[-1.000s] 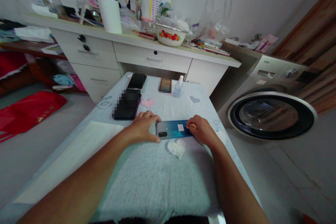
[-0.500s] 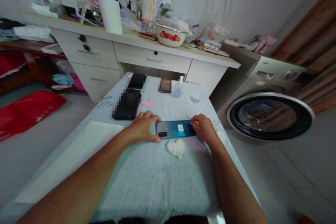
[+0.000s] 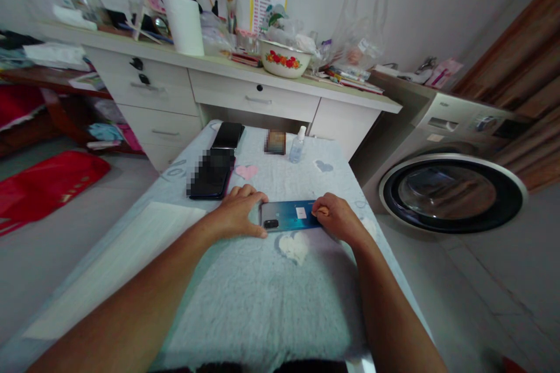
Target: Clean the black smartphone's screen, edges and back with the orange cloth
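A blue-and-silver smartphone [image 3: 286,221] lies face down on the cloth-covered table, its camera block at the left end and a white label on its back. My left hand [image 3: 238,213] holds the left end, thumb on the near corner and fingers at the far one. Over the right end, my right hand [image 3: 336,215] is closed, pinching a small orange-tan piece [image 3: 322,210] against the phone's back; its material is too small to tell. Part of the phone's right end is hidden beneath this hand.
Two dark phone-like devices, one a black slab [image 3: 227,135], the other partly blurred [image 3: 214,178], lie at the far left. A spray bottle [image 3: 297,145] stands near a pixelated small item [image 3: 275,143]. A white strip [image 3: 114,262] lies left. Beyond are a cabinet [image 3: 258,90] and washing machine [image 3: 455,122].
My right hand has slid slightly left along the phone's back with the orange-tan piece. My left hand and the phone have stayed in place.
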The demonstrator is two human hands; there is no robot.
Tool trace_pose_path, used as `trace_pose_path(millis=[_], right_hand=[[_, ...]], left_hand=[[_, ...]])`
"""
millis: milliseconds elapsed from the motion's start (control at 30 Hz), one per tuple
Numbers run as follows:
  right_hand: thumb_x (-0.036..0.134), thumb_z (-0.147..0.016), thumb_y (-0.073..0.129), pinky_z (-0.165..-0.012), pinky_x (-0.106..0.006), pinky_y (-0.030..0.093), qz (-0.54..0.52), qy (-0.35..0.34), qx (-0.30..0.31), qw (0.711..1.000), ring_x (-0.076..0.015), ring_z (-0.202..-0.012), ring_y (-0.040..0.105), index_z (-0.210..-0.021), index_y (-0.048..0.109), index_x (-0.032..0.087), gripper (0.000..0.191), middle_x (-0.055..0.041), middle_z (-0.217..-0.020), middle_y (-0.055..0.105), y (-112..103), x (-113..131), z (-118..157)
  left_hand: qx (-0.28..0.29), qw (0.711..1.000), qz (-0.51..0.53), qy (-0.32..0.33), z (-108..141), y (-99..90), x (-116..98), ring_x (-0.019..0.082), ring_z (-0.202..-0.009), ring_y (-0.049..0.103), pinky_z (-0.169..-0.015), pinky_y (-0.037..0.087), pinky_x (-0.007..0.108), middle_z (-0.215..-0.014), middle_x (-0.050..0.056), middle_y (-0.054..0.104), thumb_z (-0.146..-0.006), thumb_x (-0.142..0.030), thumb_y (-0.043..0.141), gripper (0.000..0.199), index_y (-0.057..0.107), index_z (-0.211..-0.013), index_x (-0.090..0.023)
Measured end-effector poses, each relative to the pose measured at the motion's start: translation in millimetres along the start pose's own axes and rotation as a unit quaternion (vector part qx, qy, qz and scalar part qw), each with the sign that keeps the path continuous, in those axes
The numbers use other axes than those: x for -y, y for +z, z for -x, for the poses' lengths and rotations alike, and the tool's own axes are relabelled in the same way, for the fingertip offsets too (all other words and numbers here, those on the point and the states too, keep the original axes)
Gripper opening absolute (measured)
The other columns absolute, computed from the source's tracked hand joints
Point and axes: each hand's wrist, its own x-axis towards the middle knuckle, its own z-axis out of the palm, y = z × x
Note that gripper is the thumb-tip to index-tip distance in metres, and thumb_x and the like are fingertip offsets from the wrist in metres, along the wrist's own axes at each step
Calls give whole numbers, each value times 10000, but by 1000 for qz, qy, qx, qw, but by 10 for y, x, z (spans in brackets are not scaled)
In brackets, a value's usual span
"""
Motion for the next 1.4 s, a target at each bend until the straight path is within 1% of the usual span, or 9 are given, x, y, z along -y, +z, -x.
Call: trace_pose_path(millis=[133, 333, 567, 733, 933, 1133, 1400], right_hand=[[66, -734, 550, -697, -229, 384, -24, -29, 22, 999, -132, -752, 548, -759, 685, 190, 185, -17, -800, 603, -16, 75, 27], [53, -732, 539, -701, -228, 389, -35, -34, 34, 998, -130, -748, 548, -761, 685, 189, 202, -17, -805, 598, -28, 115, 41], [68, -736, 548, -691, -232, 381, -8, -21, 20, 1000, -131, -739, 540, -746, 679, 183, 175, -20, -790, 597, -34, 37, 21], [101, -757, 568, -687, -238, 372, 22, 3, 2, 1000, -138, -750, 539, -772, 689, 177, 144, -32, -804, 604, -34, -43, 9], [123, -769, 576, -692, -241, 366, 47, 25, -2, 999, -148, -769, 546, -787, 691, 175, 127, -38, -805, 614, -67, -50, 15], [101, -744, 575, -717, -243, 384, 13, 7, 22, 1000, -148, -782, 557, -770, 690, 179, 141, -35, -820, 629, -91, 2, 28], [80, -726, 555, -696, -238, 401, -48, -24, 42, 998, -134, -745, 556, -738, 675, 191, 164, -15, -802, 618, -52, 35, 43]], left_hand=[[2, 1000, -6, -2, -8, 11, 12, 318, -1127, 424, -944, 356, 392, -1190, 57, 490, -522, -568, 727, 739, 536, -1186, -306], [-5, 1000, -3, 1, -4, 11, 6, 308, -1109, 437, -938, 369, 394, -1180, 63, 483, -522, -560, 738, 735, 536, -1180, -298], [-3, 1000, -6, 5, -2, 12, 12, 310, -1094, 443, -927, 375, 395, -1176, 66, 488, -528, -576, 733, 745, 535, -1187, -289], [-6, 1000, -6, 8, -8, 28, 37, 307, -1101, 437, -932, 369, 384, -1177, 60, 485, -529, -583, 734, 747, 527, -1190, -302], [-2, 1000, -9, 3, -2, 15, 19, 297, -1110, 434, -947, 357, 380, -1186, 65, 476, -537, -554, 744, 744, 527, -1197, -288], [-1, 1000, -8, 4, 1, 12, 13, 299, -1103, 436, -938, 359, 381, -1178, 65, 479, -541, -561, 737, 736, 531, -1191, -284], [-1, 1000, -6, 10, -3, 17, 26, 303, -1106, 424, -934, 356, 381, -1183, 60, 487, -542, -564, 721, 728, 532, -1189, -291]])
